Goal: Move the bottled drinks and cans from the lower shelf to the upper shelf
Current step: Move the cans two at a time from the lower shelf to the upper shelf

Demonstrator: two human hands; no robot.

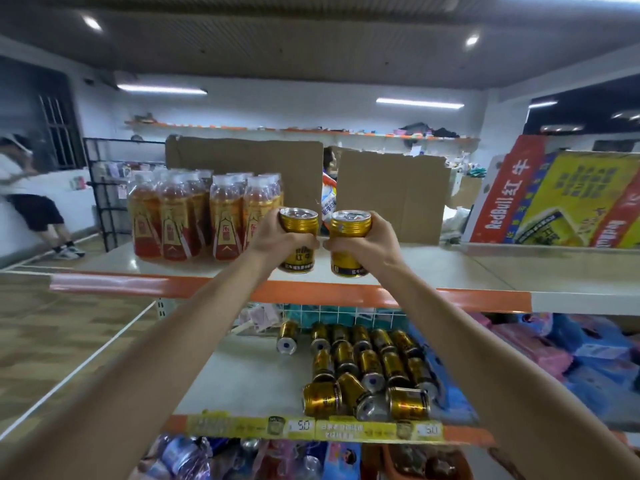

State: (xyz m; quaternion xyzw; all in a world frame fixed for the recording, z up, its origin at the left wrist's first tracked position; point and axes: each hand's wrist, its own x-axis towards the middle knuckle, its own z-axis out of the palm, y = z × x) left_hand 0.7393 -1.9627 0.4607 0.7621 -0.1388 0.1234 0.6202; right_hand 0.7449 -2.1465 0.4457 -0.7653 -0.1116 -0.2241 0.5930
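Gold left can (pixel 298 223) in your left hand (pixel 273 242), right can (pixel 349 225) in your right hand (pixel 372 244), fingers (pixel 306 242) wrapped round both. They nearly touch over the upper shelf (pixel 450 268); clink them landing and one could topple.

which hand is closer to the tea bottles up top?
Left. The left hand, gripping a can, is just right of the tea bottles; the right hand is farther right.

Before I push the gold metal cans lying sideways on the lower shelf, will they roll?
Probably: the gold metal cans are round and lie on their sides on the smooth lower shelf. Packed neighbours may stop some. They look rigid, so gripping should not dent them.
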